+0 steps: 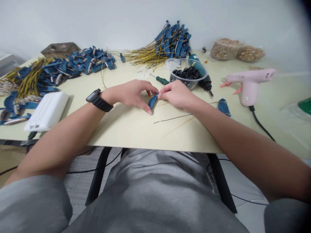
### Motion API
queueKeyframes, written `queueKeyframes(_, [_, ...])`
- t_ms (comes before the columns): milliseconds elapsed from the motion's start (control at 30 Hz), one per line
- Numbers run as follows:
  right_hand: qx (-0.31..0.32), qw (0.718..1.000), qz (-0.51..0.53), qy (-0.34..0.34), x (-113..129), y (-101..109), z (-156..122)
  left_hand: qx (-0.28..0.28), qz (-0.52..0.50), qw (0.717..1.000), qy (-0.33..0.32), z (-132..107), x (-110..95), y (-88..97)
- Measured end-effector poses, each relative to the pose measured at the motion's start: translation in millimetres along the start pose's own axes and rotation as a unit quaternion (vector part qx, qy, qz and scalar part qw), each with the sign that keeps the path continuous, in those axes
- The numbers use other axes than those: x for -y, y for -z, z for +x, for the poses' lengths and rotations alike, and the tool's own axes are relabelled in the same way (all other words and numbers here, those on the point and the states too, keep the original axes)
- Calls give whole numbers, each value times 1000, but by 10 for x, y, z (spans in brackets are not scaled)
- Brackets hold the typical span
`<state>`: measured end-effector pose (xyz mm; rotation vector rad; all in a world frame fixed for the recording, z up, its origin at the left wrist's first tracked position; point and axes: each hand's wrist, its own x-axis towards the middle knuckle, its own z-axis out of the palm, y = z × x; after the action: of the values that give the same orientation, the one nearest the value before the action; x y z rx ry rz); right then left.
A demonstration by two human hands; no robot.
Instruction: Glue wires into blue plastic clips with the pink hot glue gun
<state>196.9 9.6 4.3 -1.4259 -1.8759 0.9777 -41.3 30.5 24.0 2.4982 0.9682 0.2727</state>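
Small blue piece [153, 101] lies between your two hands, at the middle of the table [121, 136]

Its long axis goes from near left to far right. Your right hand [176, 94] is nearer to the far end and pinches closed there. Your left hand [128, 95] is half closed and arches over the piece; I cannot tell if it grips. Your fingers hide the far end, so how a thin dark wire [147, 95] meets it is hard to see. Just far of the hands lies a green-handled screwdriver [162, 80], then a clear plastic bowl [187, 73] of black pieces. A thin black wire [172, 118] lies on the near right.
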Motion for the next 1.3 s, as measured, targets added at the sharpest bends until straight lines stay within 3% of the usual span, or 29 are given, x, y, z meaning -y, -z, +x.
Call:
queueKeyframes(367, [-5,1000,-15,-4,-15,-2,25,15,4,1000,22,-17,-104,22])
queueKeyframes(1300, [-5,1000,-21,2,-55,-6,30,16,5,1000,18,-13,-82,20])
